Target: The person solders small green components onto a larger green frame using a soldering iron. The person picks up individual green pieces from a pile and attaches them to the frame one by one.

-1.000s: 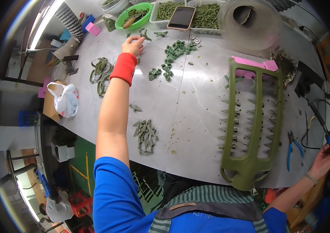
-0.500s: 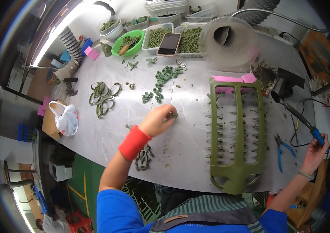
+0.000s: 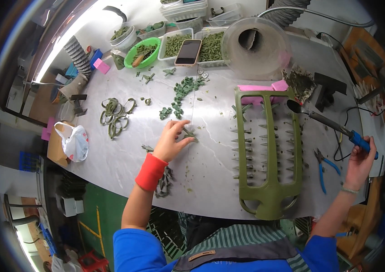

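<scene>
Near the table's middle, my left hand point(image 3: 172, 140), with a red wristband, is open, its thumb and fingers spread. A small dark green spiked piece point(image 3: 189, 133) shows between the fingertips, apparently resting on the table. My right hand point(image 3: 359, 159) is closed on the blue grip of a soldering-iron-like tool point(image 3: 330, 123). Its wide, dark round tip hangs over the upper right corner of an olive green slotted frame point(image 3: 271, 156). The frame lies on the table between my hands, with rows of pointed green spikes showing in its slots. Pink blocks point(image 3: 258, 88) sit at its far end.
Loose green pieces point(image 3: 183, 90) lie beyond my left hand, and green rings point(image 3: 114, 115) to the left. Blue-handled pliers point(image 3: 323, 170) lie right of the frame. Filled tubs point(image 3: 177, 44), a phone point(image 3: 188, 52) and a clear round hood point(image 3: 256, 47) line the back.
My left fingers have spread apart, baring the small green piece. My right hand has moved the tool leftward, bringing its tip over the frame's corner. The whole view has shifted slightly.
</scene>
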`<act>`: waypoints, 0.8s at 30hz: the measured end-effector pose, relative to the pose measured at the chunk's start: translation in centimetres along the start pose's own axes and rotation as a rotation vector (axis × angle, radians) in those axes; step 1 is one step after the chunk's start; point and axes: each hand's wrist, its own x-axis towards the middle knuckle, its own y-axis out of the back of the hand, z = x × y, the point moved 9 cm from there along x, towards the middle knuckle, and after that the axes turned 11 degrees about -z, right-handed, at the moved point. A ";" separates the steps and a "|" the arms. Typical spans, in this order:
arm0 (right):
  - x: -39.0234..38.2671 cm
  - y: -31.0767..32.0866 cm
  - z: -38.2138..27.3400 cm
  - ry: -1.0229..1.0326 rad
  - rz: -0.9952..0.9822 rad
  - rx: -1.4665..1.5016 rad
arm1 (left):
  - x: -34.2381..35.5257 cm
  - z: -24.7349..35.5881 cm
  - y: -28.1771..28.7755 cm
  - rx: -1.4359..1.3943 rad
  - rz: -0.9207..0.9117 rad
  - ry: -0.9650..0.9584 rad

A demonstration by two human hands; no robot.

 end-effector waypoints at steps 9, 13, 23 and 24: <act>-0.9 -2.0 0.2 -0.012 -0.010 -0.025 | -2.2 -2.5 0.2 -0.197 0.217 0.135; -1.4 -3.7 0.9 -0.030 -0.041 -0.064 | -2.0 -1.3 1.2 -0.076 0.240 0.127; -2.7 -8.8 3.2 -0.015 -0.219 -0.194 | 5.5 14.7 1.5 0.434 0.311 -0.514; -2.7 -8.8 3.5 -0.011 -0.228 -0.194 | 6.1 15.3 1.3 0.507 0.320 -0.550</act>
